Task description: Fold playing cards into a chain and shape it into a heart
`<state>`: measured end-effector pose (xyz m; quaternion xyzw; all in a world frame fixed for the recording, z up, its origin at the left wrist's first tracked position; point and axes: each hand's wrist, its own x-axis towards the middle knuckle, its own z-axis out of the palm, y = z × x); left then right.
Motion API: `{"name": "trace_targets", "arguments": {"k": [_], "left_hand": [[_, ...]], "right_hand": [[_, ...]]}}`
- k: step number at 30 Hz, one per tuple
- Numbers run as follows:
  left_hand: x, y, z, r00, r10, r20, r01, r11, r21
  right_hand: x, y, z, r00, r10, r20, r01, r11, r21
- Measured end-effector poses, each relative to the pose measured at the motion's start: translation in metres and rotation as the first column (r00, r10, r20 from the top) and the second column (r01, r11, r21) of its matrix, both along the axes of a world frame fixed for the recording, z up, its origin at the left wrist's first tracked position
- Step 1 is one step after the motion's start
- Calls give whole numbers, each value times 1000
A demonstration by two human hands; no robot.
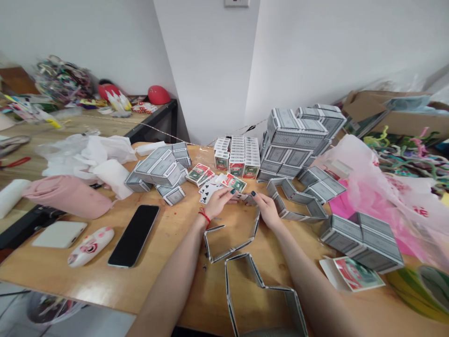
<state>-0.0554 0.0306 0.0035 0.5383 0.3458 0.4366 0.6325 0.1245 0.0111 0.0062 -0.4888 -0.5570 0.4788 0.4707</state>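
Note:
My left hand [218, 202] pinches the end of a long chain of grey playing cards [245, 243] that zigzags on edge across the wooden table [168, 234]. My right hand [267, 208] pinches the same chain just to the right, fingers closed on a card. A red string sits on my left wrist. Loose face-up cards [209, 191] and a red-and-green card box [234, 182] lie just beyond my fingers. Rows of small card packs [237, 157] stand behind them.
Stacks of grey card blocks [298, 135] rise at the back right, more at the left [161, 168] and right [365, 241]. A black phone [135, 234], a white power bank [59, 234] and a pink-and-white case [90, 245] lie left. Pink plastic bags [386, 196] crowd the right.

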Motion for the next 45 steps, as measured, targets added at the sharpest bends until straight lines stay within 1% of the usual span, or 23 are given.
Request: {"name": "trace_targets", "arguments": {"k": [7,13,17,21,29,35,39,42,45], "left_hand": [[1,-1,2,1000,-4,20,4,999,46],[3,0,0,1000,3,0,-3,998,60],[4,1,-1,1000,-17,-1,17,998,68],[6,1,0,999,-41,-32,43,997,57],[8,-2,1,998,-38,-53,42,997,65],[11,-1,2,997,-31,-65,35,998,61],[11,-2,4,996,-27,-84,33,997,73],[11,-3,5,993,-8,-116,21,993,118],[10,-3,6,976,77,-204,-23,967,253]], "right_hand": [[-2,-1,3,998,27,-63,-27,1000,-3],[-2,0,3,998,38,-49,-38,999,2],[-2,0,3,998,48,-49,-48,999,10],[-2,0,4,999,39,-37,-39,999,7],[-2,0,2,997,49,-66,-49,999,4],[-1,-1,3,998,47,-37,-47,999,9],[-2,-2,3,998,42,-51,-42,999,12],[-2,-2,4,997,20,-74,-19,1000,13],[-1,-2,5,996,6,-90,-6,1000,10]]}}
